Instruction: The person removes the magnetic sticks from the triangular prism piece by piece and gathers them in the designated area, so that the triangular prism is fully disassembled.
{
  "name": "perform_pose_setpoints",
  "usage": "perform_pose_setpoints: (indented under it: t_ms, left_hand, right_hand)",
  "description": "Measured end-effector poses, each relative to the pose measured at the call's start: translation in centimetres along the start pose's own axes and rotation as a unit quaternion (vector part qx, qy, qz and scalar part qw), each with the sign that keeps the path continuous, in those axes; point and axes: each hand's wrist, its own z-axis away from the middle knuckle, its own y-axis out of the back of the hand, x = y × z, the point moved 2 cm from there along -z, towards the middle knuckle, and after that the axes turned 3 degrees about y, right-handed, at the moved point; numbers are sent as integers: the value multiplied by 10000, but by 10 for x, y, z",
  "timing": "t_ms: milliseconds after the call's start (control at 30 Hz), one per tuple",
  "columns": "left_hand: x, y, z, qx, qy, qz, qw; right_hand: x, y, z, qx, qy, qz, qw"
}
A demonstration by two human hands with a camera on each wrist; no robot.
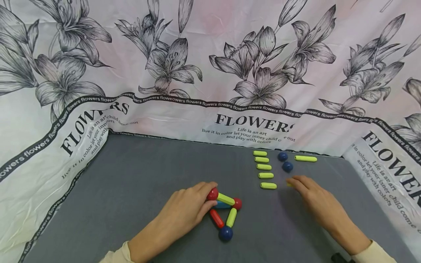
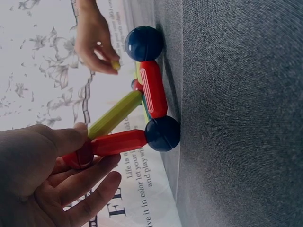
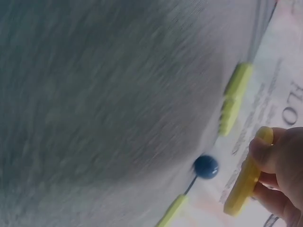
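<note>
Although the head view mostly hides it, the right wrist view shows a rod [image 3: 246, 179] the right hand [image 3: 286, 165] pinches; the left hand [image 1: 184, 204] grips a ball [image 1: 212, 194]; cloth [image 1: 184, 118] reads "FLOWERS".

Tabletop [image 1: 131, 175]: matt, woven-looking; blue balls [image 1: 287, 167] on it: glossy plastic; yellow rods [image 1: 268, 186] on it: duller plastic; flowered sheet [image 1: 177, 120] behind it: creased

Grey tabletop [image 1: 158, 164]: lime rods [image 1: 264, 167], blue balls [image 1: 287, 167]

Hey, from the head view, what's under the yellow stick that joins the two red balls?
Part of a blue stick shows beneath it; the left hand covers the blue stick's left end.
</note>
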Motion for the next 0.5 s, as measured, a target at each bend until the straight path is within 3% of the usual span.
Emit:
perform_pose_setpoints:
  t_ms: [500]
  left_hand:
    - [0, 1, -2, -146, 75, -33, 9999]
  right_hand:
    - [71, -20, -3, 21, -368, 158, 9992]
